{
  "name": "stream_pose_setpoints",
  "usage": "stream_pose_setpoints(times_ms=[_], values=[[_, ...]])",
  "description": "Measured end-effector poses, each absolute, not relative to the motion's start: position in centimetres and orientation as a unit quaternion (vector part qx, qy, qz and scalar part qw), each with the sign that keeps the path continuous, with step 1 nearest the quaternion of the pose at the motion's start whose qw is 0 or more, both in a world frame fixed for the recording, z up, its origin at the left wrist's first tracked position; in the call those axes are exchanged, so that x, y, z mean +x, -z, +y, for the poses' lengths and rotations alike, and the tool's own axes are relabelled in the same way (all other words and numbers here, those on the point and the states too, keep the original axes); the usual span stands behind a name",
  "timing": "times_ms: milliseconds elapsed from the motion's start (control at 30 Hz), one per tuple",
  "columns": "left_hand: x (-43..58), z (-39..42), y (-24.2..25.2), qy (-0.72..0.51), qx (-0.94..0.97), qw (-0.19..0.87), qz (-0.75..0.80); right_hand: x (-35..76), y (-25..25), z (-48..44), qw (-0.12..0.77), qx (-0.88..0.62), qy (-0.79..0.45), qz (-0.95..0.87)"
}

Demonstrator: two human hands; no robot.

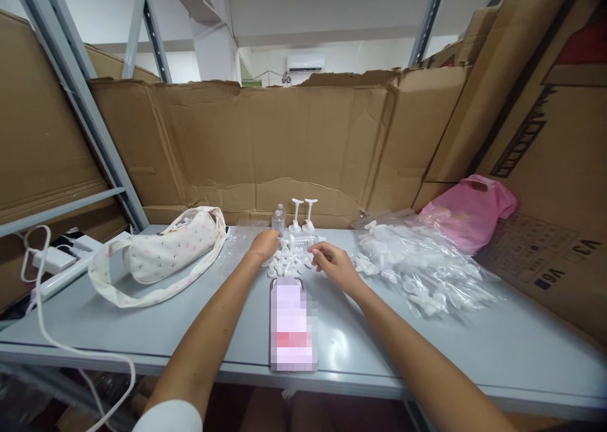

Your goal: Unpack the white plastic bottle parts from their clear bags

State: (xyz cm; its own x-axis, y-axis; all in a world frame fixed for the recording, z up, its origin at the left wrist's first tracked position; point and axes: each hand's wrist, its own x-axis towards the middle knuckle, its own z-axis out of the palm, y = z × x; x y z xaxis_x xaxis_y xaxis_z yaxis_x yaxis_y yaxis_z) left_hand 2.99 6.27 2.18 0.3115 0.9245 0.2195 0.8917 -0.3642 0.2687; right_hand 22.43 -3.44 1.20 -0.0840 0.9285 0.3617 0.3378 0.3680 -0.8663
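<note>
My left hand (266,245) is at the left edge of a pile of small white plastic parts (288,262), its fingers bent and partly hidden. By its fingertips, a clear ribbed bottle (303,241) lies on its side. At the right of the pile, my right hand (333,264) has its fingers curled in close to the bottle; anything in them is too small to make out. Behind the bottle stand two white pump tops (302,220). Clear bottles (278,218) stand upright just beyond my left hand. In front of the pile lies a phone (293,324), its screen blurred.
On the right, a clear plastic bag (422,264) holds many white parts, with a pink bag (469,210) behind it. A white patterned cloth bag (173,248) lies on the left, beside a power strip and cable (52,261). Cardboard (265,141) walls the grey table's back.
</note>
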Motion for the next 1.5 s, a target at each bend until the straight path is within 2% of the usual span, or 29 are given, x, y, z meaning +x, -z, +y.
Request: stream_pose_setpoints(times_ms=[100,167,267,333,400,500,567,700,767,867,967,1067,1200,1300,1400,1500], values=[[3.3,6.1,-2.6,-0.198,0.804,0.043,0.559,22.5,-1.1,-3.3,0.481,-0.483,-0.290,-0.672],[3.3,5.5,-3.1,-0.219,0.802,0.034,0.555,22.8,-1.0,-3.2,0.496,-0.498,-0.230,-0.674],[3.0,3.8,-3.9,-0.277,0.799,0.007,0.533,23.3,-1.0,-3.0,0.509,-0.513,-0.026,-0.691],[2.7,2.3,-4.4,-0.319,0.804,-0.020,0.501,23.6,-1.1,-3.0,0.485,-0.515,0.107,-0.699],[2.5,0.7,-4.7,-0.345,0.816,-0.049,0.461,23.5,-1.3,-3.1,0.448,-0.516,0.190,-0.704],[2.5,-1.4,-5.0,-0.392,0.830,-0.109,0.381,23.0,-1.3,-3.5,0.412,-0.511,0.246,-0.713],[2.7,-2.1,-5.0,-0.437,0.831,-0.149,0.310,22.5,-1.4,-3.8,0.418,-0.512,0.253,-0.706],[3.0,-2.4,-4.4,-0.532,0.797,-0.159,0.238,22.1,-1.9,-4.4,0.518,-0.542,0.168,-0.640],[3.3,-2.4,-3.7,-0.544,0.789,-0.134,0.254,22.1,-2.3,-4.5,0.583,-0.542,0.047,-0.603],[4.0,-2.5,-2.4,-0.493,0.817,-0.105,0.281,21.9,-2.8,-4.6,0.648,-0.468,-0.208,-0.564],[4.6,-2.7,-1.4,-0.438,0.841,-0.101,0.300,21.3,-2.8,-4.7,0.658,-0.380,-0.408,-0.506],[4.7,-2.9,-1.1,-0.435,0.827,-0.116,0.336,20.5,-2.5,-4.8,0.628,-0.355,-0.521,-0.455],[4.2,-3.0,-1.3,-0.402,0.825,-0.171,0.358,20.0,-2.2,-4.9,0.599,-0.338,-0.614,-0.387],[3.8,-3.2,-1.6,-0.361,0.832,-0.204,0.369,20.1,-2.1,-4.9,0.598,-0.347,-0.626,-0.360],[3.8,-3.5,-1.8,-0.336,0.846,-0.169,0.378,20.2,-2.1,-5.0,0.614,-0.359,-0.585,-0.390],[3.7,-3.8,-1.9,-0.346,0.852,-0.079,0.384,20.2,-2.0,-4.9,0.637,-0.341,-0.553,-0.415]])
